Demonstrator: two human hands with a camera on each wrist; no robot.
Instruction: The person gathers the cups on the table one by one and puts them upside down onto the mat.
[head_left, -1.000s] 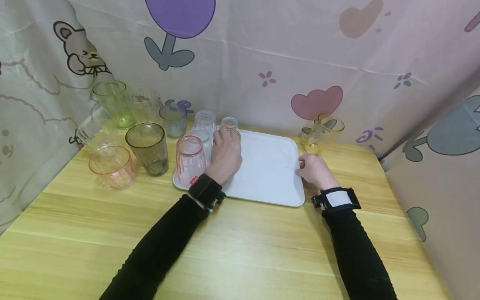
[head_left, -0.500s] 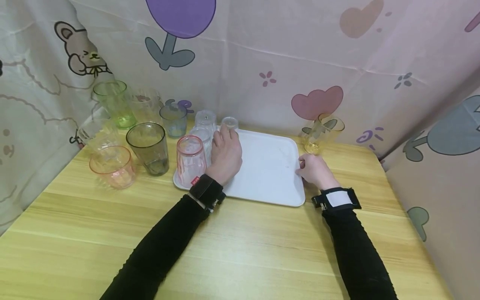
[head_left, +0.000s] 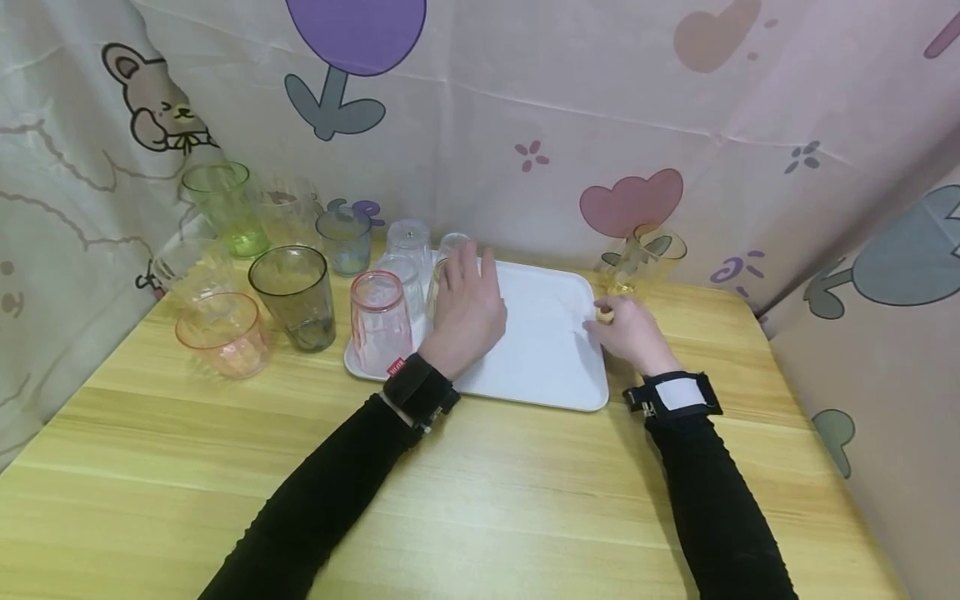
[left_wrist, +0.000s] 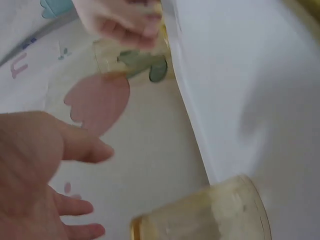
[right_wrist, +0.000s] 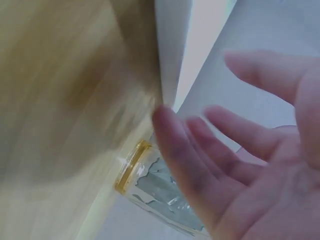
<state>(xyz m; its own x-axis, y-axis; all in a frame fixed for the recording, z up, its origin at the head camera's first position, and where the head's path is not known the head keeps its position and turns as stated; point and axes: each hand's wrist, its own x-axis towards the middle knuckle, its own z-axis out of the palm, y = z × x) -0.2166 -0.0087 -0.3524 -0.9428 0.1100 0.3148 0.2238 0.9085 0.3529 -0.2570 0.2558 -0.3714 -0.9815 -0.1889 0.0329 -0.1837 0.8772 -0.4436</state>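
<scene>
Left hand (head_left: 467, 312), fingers spread, hovers over inverted cups at the white tray's (head_left: 551, 379) left edge. Right hand (head_left: 628, 333), fingers loosely spread, reaches toward the yellow cup (head_left: 645, 262) near the table's back edge.

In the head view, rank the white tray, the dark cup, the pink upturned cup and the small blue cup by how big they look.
1. White tray, plainly largest.
2. Dark cup and pink upturned cup: too alike to rank.
3. Small blue cup, smallest, though it stands farther from the camera, so part of that may be distance.
</scene>
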